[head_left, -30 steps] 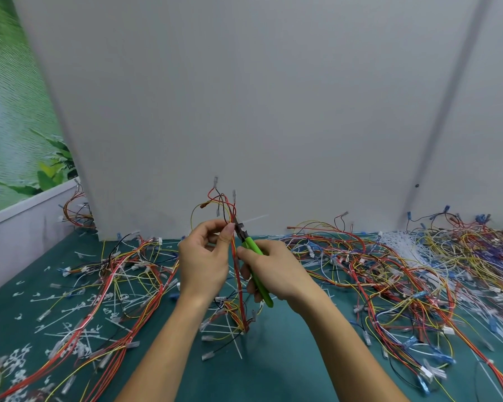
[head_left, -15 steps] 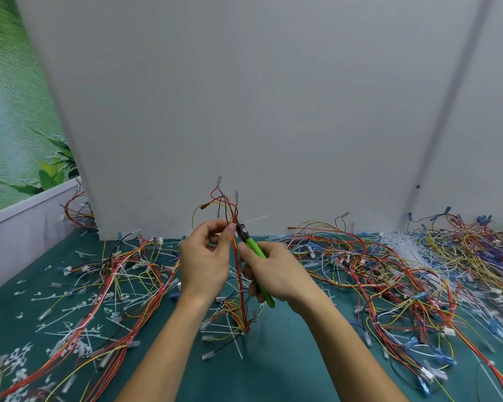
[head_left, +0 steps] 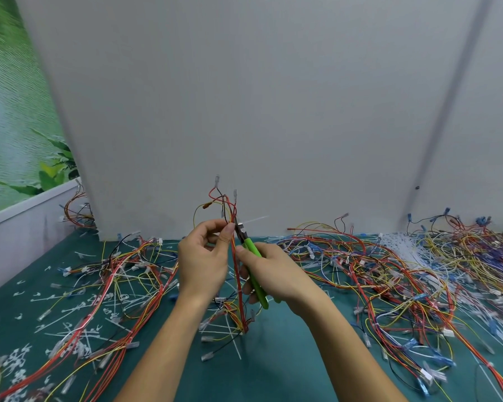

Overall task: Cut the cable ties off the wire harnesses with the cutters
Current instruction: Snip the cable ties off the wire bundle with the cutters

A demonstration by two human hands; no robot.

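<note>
Item: wire harness [head_left: 238,274], held upright above the green mat [head_left: 273,369], cable tie [head_left: 251,221] under the cutters [head_left: 251,258].

Left hand [head_left: 204,264] pinches the harness just left of the cutter nose; right hand [head_left: 276,275] is wrapped around the green cutter handles, nose touching the tie, whose white tail sticks out right of it. Blade position too small to tell. Harness judged light, limp, thin-insulated: hold close beside the tie, nip plastic only.

Bright, even, diffuse light; shadows soft, faint under wires [head_left: 360,265] on surface [head_left: 273,369]. No glare. Wide-angle bending at edges; slight softness, corners blurrier.
</note>
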